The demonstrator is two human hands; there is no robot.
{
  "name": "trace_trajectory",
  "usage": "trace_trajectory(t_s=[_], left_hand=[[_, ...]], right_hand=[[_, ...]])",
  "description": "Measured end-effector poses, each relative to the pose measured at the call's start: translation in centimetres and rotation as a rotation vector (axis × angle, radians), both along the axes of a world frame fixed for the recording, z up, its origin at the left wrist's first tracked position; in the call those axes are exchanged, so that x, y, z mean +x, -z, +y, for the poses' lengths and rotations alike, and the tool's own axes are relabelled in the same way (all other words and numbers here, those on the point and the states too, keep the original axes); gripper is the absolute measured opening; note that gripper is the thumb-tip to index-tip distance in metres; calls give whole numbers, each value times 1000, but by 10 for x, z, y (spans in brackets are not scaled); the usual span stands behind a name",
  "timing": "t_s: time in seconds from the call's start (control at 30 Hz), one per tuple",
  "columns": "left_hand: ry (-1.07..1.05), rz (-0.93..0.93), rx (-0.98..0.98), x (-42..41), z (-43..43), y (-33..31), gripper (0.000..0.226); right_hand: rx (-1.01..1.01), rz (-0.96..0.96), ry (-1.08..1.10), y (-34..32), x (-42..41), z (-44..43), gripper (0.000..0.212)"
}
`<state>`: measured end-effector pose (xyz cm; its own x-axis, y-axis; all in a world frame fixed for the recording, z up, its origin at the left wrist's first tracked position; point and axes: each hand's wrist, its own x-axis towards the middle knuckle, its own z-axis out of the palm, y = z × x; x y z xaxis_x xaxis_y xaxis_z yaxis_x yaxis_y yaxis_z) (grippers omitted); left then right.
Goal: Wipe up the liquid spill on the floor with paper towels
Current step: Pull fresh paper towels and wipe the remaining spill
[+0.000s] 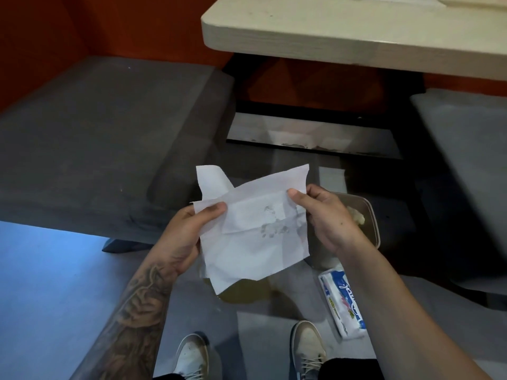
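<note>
Left hand (189, 229) and right hand (321, 215) each pinch an edge of the faintly stained paper towel (252, 229), spread above the yellowish floor spill (247, 290), evidently readying it for blotting.

Grey bench (96, 133) at left, pale table (329, 37) above, shallow container (367, 231) at right.
</note>
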<state>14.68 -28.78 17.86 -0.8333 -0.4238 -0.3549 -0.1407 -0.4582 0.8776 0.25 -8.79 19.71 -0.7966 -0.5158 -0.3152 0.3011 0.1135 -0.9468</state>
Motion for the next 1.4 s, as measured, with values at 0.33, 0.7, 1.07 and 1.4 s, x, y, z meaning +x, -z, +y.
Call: trace_trajectory(t_s=[0.33, 0.7, 1.07, 1.4], left_hand=[[-54, 12, -2, -3, 10, -3, 44], [-127, 30, 156, -9, 19, 4, 47], [-75, 27, 323, -1, 21, -7, 41], [-216, -85, -99, -4, 3, 8, 25]], right_hand=[[-117, -131, 89, 1, 7, -12, 18], [-132, -127, 143, 1, 6, -12, 12], [105, -433, -52, 16, 16, -9, 49], [-154, -387, -51, -3, 3, -2, 76]])
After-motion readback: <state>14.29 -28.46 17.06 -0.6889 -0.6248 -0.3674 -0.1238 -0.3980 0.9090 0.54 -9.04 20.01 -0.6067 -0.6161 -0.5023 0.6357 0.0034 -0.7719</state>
